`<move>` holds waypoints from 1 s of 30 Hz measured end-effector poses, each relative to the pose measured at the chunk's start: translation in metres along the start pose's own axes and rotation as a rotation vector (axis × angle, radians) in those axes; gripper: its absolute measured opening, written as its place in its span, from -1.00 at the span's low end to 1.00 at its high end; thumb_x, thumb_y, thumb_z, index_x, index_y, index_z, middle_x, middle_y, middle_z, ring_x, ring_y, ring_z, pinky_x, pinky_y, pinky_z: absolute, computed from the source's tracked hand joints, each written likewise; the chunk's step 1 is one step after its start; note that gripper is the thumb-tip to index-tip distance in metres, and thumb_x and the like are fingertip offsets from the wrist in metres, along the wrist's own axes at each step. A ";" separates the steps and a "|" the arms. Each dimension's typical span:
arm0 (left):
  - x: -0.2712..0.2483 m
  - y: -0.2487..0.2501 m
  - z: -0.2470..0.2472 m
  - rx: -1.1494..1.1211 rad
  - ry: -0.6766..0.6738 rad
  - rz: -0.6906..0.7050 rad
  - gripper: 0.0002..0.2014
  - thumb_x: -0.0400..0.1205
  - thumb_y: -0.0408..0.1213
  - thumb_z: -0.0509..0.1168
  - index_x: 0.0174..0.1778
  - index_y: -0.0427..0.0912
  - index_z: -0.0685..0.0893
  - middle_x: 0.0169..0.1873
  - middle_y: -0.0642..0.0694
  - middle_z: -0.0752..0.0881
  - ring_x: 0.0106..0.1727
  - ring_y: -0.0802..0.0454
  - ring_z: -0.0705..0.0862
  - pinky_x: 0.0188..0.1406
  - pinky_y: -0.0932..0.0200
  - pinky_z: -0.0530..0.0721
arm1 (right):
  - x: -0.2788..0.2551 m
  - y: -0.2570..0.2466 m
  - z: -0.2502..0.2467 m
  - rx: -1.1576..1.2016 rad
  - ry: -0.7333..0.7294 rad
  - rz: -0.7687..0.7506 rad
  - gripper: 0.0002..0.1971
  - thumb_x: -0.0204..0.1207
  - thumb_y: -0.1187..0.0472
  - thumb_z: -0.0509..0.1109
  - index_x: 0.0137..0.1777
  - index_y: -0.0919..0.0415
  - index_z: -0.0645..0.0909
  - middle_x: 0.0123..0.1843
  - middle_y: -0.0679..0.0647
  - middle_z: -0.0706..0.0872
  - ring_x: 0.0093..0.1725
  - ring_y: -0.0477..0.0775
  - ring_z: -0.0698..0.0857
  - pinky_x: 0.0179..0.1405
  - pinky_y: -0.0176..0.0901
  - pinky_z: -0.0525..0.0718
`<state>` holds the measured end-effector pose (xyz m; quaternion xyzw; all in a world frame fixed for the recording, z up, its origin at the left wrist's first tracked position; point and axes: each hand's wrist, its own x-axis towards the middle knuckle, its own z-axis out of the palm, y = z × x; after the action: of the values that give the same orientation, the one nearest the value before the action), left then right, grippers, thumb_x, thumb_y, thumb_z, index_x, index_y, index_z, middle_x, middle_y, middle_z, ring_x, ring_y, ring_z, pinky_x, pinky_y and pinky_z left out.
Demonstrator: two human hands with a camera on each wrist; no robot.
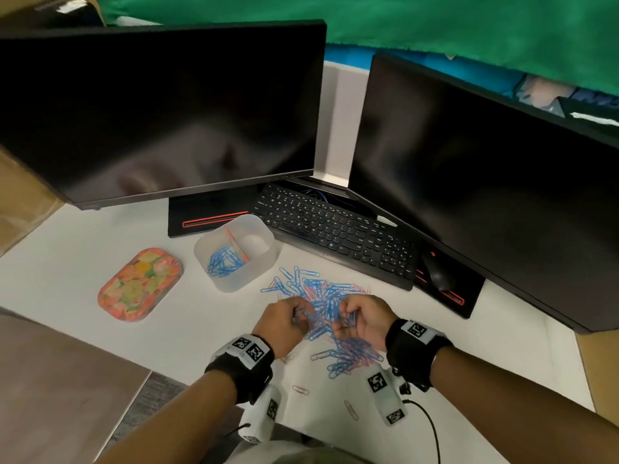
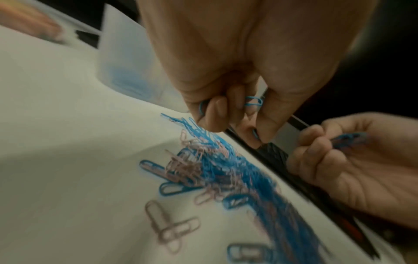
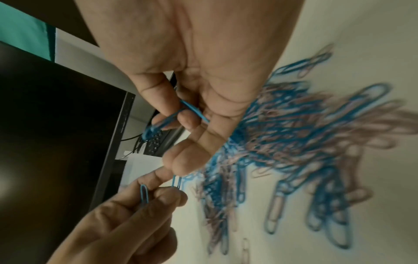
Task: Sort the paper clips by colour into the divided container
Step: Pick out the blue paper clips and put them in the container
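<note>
- Head view gives me both hands low over the pile of paper clips [image 1: 326,306] on the white desk [image 1: 100,262]; the mixed blue and pink heap sits at about 5 o'clock from the divided container [image 1: 234,252].
- My left hand [image 1: 283,324] has its fingers curled round a few blue clips [image 2: 253,103], pinched between thumb and fingertips.
- My right hand [image 1: 363,318] is likewise curled, gripping a small bunch of blue clips [image 3: 158,123].
- Only the container's left compartment visibly holds clips, all blue [image 1: 222,261]; a pink divider runs across its middle.
- A floral lid [image 1: 140,284] lies at 9 o'clock from the container; the keyboard [image 1: 335,229] is at its 3 o'clock.
- Stray pink clips [image 1: 300,390] lie at 6 o'clock of the pile.
</note>
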<state>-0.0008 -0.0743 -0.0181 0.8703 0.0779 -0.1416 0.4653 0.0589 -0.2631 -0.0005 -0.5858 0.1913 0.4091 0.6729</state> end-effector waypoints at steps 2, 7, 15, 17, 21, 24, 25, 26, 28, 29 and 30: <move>0.001 -0.001 -0.013 -0.153 0.033 -0.083 -0.75 0.58 -0.40 0.30 0.12 -0.08 0.73 -0.16 0.02 0.76 -0.20 0.12 0.70 -0.11 0.32 0.62 | 0.004 -0.011 0.017 0.029 -0.028 -0.010 -0.78 0.48 0.48 0.06 -0.32 0.35 0.48 -0.29 0.24 0.49 -0.33 0.27 0.68 -0.41 -0.01 0.73; 0.000 0.003 -0.058 -0.745 0.103 -0.340 -0.77 0.62 -0.56 0.18 -0.09 -0.25 0.72 -0.48 -0.04 0.53 -0.52 0.09 0.39 -0.53 0.26 0.38 | 0.015 -0.044 0.072 0.003 -0.071 -0.052 -0.78 0.50 0.52 0.08 -0.26 0.37 0.52 -0.31 0.21 0.50 -0.40 0.16 0.63 -0.47 -0.12 0.70; 0.015 0.005 -0.127 -1.005 0.308 -0.412 -0.75 0.67 -0.43 0.03 -0.17 -0.18 0.60 -0.54 -0.02 0.61 -0.61 0.14 0.57 -0.62 0.33 0.51 | 0.051 -0.089 0.166 -0.242 -0.098 -0.011 -0.76 0.62 0.43 0.19 -0.31 0.33 0.46 -0.54 0.16 0.50 -0.62 0.05 0.56 -0.56 -0.20 0.59; 0.019 0.005 -0.138 -1.015 0.364 -0.441 -0.79 0.66 -0.39 0.08 -0.18 -0.17 0.60 -0.46 -0.06 0.61 -0.53 0.06 0.61 -0.51 0.25 0.60 | 0.058 -0.094 0.185 -0.306 -0.084 -0.027 -0.78 0.60 0.45 0.18 -0.29 0.37 0.49 -0.42 0.22 0.52 -0.50 0.14 0.60 -0.43 -0.07 0.65; 0.026 0.001 -0.152 -1.046 0.417 -0.497 -0.86 0.62 -0.34 0.14 -0.18 -0.21 0.59 -0.33 -0.15 0.57 -0.38 -0.08 0.60 -0.42 0.15 0.64 | 0.062 -0.102 0.208 -0.354 -0.105 -0.060 -0.78 0.48 0.58 0.09 -0.27 0.37 0.48 -0.41 0.24 0.50 -0.51 0.22 0.65 -0.45 -0.04 0.74; 0.029 0.000 -0.156 -1.028 0.450 -0.519 -0.89 0.64 -0.32 0.16 -0.14 -0.23 0.57 -0.29 -0.19 0.54 -0.35 -0.09 0.57 -0.41 0.14 0.63 | 0.065 -0.104 0.214 -0.424 -0.085 -0.086 -0.76 0.42 0.57 0.12 -0.31 0.26 0.45 -0.39 0.22 0.44 -0.51 0.15 0.54 -0.49 -0.16 0.58; 0.030 0.000 -0.157 -1.012 0.461 -0.523 -0.88 0.66 -0.30 0.16 -0.09 -0.24 0.57 -0.24 -0.20 0.55 -0.30 -0.10 0.56 -0.33 0.10 0.62 | 0.066 -0.104 0.215 -0.439 -0.081 -0.084 -0.79 0.43 0.54 0.14 -0.30 0.25 0.45 -0.35 0.23 0.45 -0.45 0.15 0.53 -0.43 -0.12 0.56; 0.032 -0.001 -0.157 -0.995 0.469 -0.525 -0.85 0.67 -0.26 0.16 -0.01 -0.25 0.57 -0.17 -0.22 0.55 -0.23 -0.12 0.55 -0.26 0.07 0.60 | 0.069 -0.104 0.215 -0.460 -0.076 -0.078 -0.82 0.43 0.50 0.18 -0.29 0.25 0.48 -0.31 0.23 0.49 -0.38 0.18 0.56 -0.35 -0.06 0.57; 0.034 -0.001 -0.158 -0.960 0.468 -0.528 -0.78 0.69 -0.21 0.17 0.13 -0.25 0.57 -0.01 -0.24 0.51 -0.08 -0.17 0.51 -0.15 0.02 0.56 | 0.071 -0.105 0.214 -0.500 -0.077 -0.072 -0.88 0.44 0.44 0.25 -0.18 0.27 0.59 -0.20 0.23 0.60 -0.21 0.24 0.63 -0.17 0.02 0.65; 0.034 0.000 -0.158 -0.951 0.466 -0.525 -0.76 0.69 -0.21 0.17 0.17 -0.24 0.58 0.04 -0.24 0.50 -0.03 -0.18 0.50 -0.11 0.02 0.55 | 0.072 -0.105 0.212 -0.511 -0.079 -0.066 -0.86 0.47 0.42 0.27 -0.07 0.29 0.63 -0.11 0.25 0.64 -0.11 0.25 0.66 -0.03 0.06 0.69; 0.035 0.000 -0.157 -0.941 0.467 -0.520 -0.74 0.69 -0.22 0.16 0.23 -0.23 0.58 0.10 -0.24 0.49 0.03 -0.19 0.52 -0.06 0.01 0.56 | 0.071 -0.106 0.211 -0.514 -0.079 -0.054 -0.82 0.51 0.40 0.27 0.07 0.34 0.63 0.01 0.28 0.68 0.02 0.25 0.69 0.16 0.11 0.68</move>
<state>0.0596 0.0567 0.0535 0.5308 0.4437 -0.0059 0.7220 0.1361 -0.0381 0.0644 -0.7261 0.0388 0.4488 0.5195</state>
